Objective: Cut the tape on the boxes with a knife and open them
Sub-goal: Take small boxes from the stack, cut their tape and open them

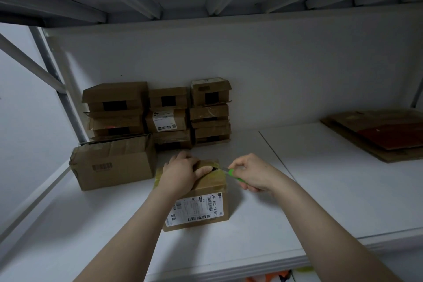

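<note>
Two bare forearms reach in from the bottom edge over a white shelf board [320,190] made of two panels that meet at a thin seam. Near its front, about mid-frame, stands a small brown cardboard box [211,182]. Its near face is turned towards the person and carries a white shipping label [198,207] with barcodes. Glossy tape runs across the box's top.

The left grip [180,174] lies over that top and holds the box, fingers bent over the far edge and thumb stretched right along the taped seam. The right grip [251,173] is clenched round the handle of a green-handled utility knife [233,175]. The knife's long axis runs from lower right to upper left. Its blade points left, with the tip at a dark gap in the tape just beside the left thumb.

Left of the small box, close but apart, a larger brown carton wrapped in clear tape [114,165] lies on its side. Behind it, three stacks of small brown boxes [169,117] stand against the plain white back wall [274,75].

Far right, flattened brown cardboard sheets [375,133] lie on the board. A grey metal rack upright [52,71] rises at the left, and the ribbed underside of an upper shelf [183,0] spans the top. The light is dim.
</note>
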